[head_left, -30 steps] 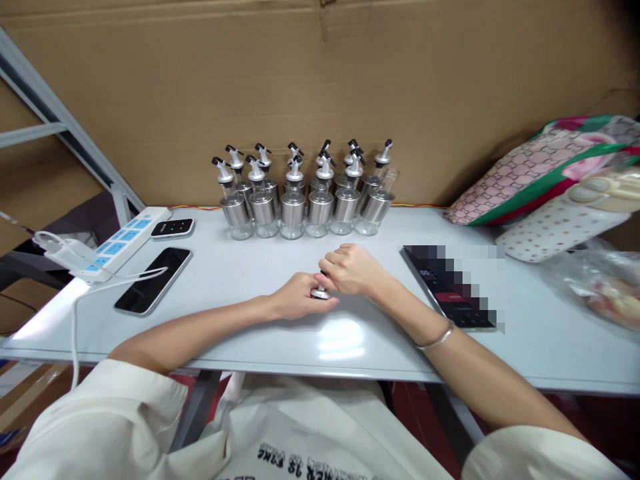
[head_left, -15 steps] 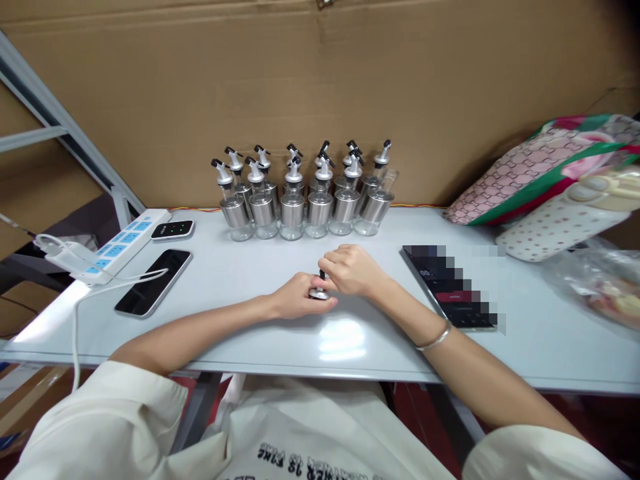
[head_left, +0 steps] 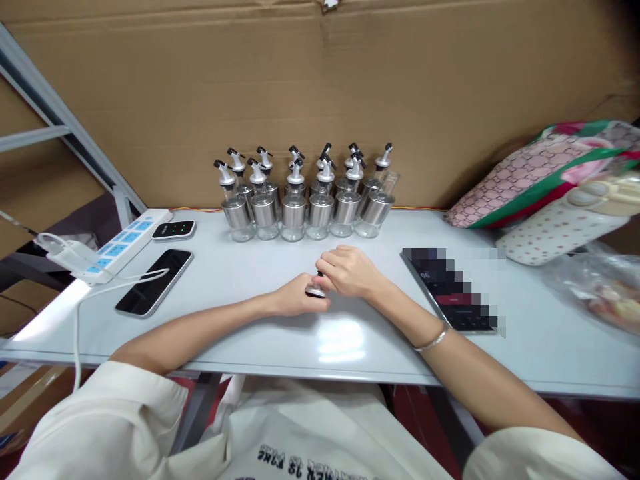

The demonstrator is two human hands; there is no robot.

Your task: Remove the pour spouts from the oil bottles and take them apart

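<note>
Over the middle of the table, my left hand [head_left: 296,295] grips a silver-and-black pour spout [head_left: 315,291] by its wide base, thumb underneath. My right hand [head_left: 349,271] closes over the spout's top with curled fingers, touching my left hand. Most of the spout's upper part is hidden by the fingers. Behind my hands stand two rows of glass oil bottles [head_left: 293,212] with steel sleeves. Nearly all carry the same kind of spout with a black lever. The front right bottle [head_left: 376,208] shows a bare, open glass neck.
On the left lie a phone [head_left: 155,283], a small black device [head_left: 173,230] and a white power strip [head_left: 131,239] with a cable. A larger screen device [head_left: 450,293] lies right of my hands. Further right are a spotted flask [head_left: 555,227], a patterned bag [head_left: 505,180] and a plastic bag [head_left: 600,280].
My left hand and the pour spout have shifted very slightly left, and the spout's base looks more tilted. My right hand stays closed over its top. The bottles stand where they were.
</note>
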